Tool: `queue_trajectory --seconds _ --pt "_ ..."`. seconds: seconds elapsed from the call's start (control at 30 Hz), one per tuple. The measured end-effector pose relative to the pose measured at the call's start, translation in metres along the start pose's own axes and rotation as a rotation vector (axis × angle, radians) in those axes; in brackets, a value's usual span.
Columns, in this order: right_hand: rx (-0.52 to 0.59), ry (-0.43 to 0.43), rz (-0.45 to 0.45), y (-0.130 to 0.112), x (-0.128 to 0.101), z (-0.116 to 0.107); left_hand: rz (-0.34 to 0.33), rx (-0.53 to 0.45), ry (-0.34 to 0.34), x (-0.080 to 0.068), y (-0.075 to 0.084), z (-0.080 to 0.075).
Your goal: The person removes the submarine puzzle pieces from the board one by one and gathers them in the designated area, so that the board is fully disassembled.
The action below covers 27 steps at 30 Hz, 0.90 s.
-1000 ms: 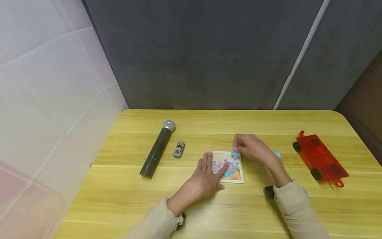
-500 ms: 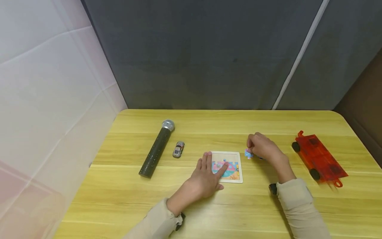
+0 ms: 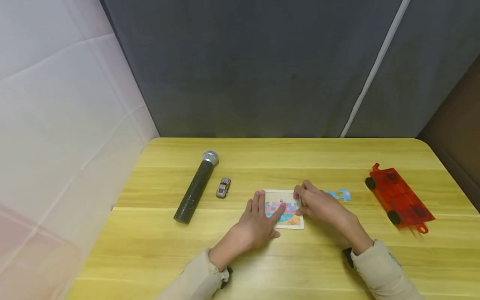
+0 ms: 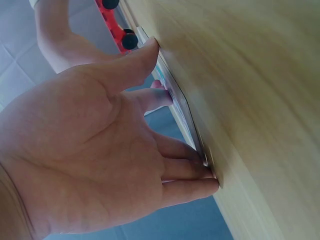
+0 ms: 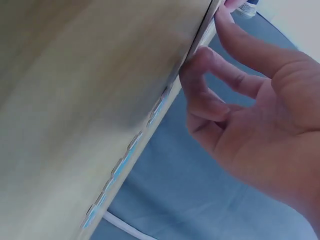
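Observation:
A small jigsaw tray [image 3: 279,196] with a pale frame lies on the table in the head view. Its upper part shows bare backing; pink, blue and yellow pieces [image 3: 288,216] fill the lower part. My left hand [image 3: 256,225] is spread over its left side, index finger on the picture, other fingertips at the left edge, as the left wrist view [image 4: 100,145] shows too. At the right edge, my right hand [image 3: 323,205] touches the frame with thumb and bent index finger; its other fingers curl loosely with no piece visible in them. Loose blue pieces [image 3: 345,195] lie beyond it.
A black microphone [image 3: 195,189] with a silver head and a small toy car [image 3: 223,188] lie to the left. At the right stands a translucent red toy trailer [image 3: 403,196] with black wheels. A grey curtain [image 3: 255,71] hangs behind the table.
The right hand carried a blue puzzle piece from the tray's upper right to the table on the right, let it go, and came back to the tray's right edge. The left hand stayed put.

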State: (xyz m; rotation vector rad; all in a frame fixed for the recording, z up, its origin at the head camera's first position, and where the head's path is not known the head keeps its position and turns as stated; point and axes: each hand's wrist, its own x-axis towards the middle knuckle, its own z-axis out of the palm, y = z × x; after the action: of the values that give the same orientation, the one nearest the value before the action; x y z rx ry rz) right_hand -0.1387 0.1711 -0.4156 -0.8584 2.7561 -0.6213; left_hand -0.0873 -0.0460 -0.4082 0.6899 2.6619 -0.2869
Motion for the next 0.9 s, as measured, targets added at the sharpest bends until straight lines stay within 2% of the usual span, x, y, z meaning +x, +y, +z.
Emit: queue_trajectory --seconds 0.2,0.33,0.6,0.8,0.9 --pt "-0.048 0.029 0.007 -0.005 -0.001 0.006 0.005 -0.058 -0.005 0.0 -0.001 -0.003" --pt "-0.045 0.025 0.006 -0.007 -0.001 0.006 -0.01 -0.018 0.001 -0.005 0.002 -0.007" --pt "-0.03 0.038 -0.017 -0.01 0.001 0.006 0.07 0.007 -0.065 -0.016 0.012 -0.009" --pt "-0.051 0.05 -0.044 -0.01 0.004 0.008 0.066 -0.01 -0.058 -0.016 0.011 -0.007" --pt "-0.01 0.057 -0.074 -0.006 0.005 0.007 0.06 0.006 -0.055 -0.017 0.012 -0.006"
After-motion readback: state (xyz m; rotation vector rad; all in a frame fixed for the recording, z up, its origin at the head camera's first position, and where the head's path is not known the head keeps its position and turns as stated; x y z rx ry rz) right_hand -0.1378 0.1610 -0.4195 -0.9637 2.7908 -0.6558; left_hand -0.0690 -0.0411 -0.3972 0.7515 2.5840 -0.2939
